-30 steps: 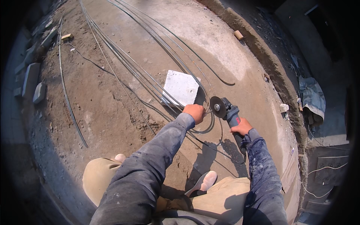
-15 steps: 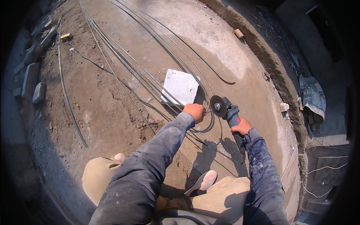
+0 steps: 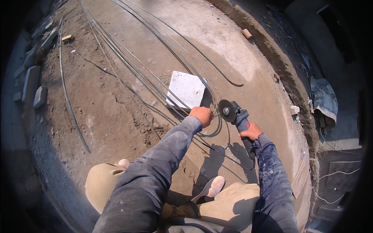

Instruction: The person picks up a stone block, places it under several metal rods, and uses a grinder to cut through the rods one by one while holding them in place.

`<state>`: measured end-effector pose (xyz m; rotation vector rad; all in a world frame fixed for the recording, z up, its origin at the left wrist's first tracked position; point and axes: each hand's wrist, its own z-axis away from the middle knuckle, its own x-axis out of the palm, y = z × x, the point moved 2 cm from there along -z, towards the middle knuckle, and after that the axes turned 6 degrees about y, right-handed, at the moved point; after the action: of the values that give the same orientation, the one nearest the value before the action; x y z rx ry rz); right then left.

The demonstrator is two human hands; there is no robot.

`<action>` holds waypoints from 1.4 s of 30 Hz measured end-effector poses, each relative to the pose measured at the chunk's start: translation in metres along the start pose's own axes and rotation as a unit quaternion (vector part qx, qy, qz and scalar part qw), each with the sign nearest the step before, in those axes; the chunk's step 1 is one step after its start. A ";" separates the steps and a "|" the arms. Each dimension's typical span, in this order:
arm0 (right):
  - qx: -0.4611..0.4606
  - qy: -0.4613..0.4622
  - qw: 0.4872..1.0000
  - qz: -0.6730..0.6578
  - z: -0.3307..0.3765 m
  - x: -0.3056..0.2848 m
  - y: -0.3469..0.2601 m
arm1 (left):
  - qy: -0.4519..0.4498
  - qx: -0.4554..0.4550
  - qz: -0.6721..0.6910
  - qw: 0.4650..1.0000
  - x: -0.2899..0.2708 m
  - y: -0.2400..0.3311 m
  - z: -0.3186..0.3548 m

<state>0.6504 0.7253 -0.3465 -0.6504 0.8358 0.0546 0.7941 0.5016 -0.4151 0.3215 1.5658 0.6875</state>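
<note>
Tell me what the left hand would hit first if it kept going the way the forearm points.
Probably the pale stone block. The left hand is closed on thin steel rods and points up the ground, with the block just beyond its knuckles. Depth is unclear; the grinder disc sits to its right, off that line.

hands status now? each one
Left hand: closed on a steel rod by the white block.
Right hand: closed on the angle grinder.
</note>
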 end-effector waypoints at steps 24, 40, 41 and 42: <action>0.036 -0.025 0.997 -0.060 -0.004 0.003 0.014 | -0.001 -0.002 0.005 1.000 -0.006 0.004 0.001; 0.058 -0.040 0.993 -0.099 -0.003 0.004 0.013 | -0.004 -0.001 0.005 1.000 -0.009 0.007 0.003; 0.058 -0.039 0.992 -0.101 -0.002 0.004 0.011 | -0.006 -0.001 0.004 1.000 -0.010 0.007 0.003; 0.059 -0.038 0.992 -0.102 -0.002 0.004 0.010 | -0.008 -0.002 0.003 1.000 -0.010 0.007 0.003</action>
<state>0.6491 0.7308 -0.3557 -0.6159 0.6904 -0.1537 0.7967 0.5014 -0.4030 0.3272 1.5492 0.6915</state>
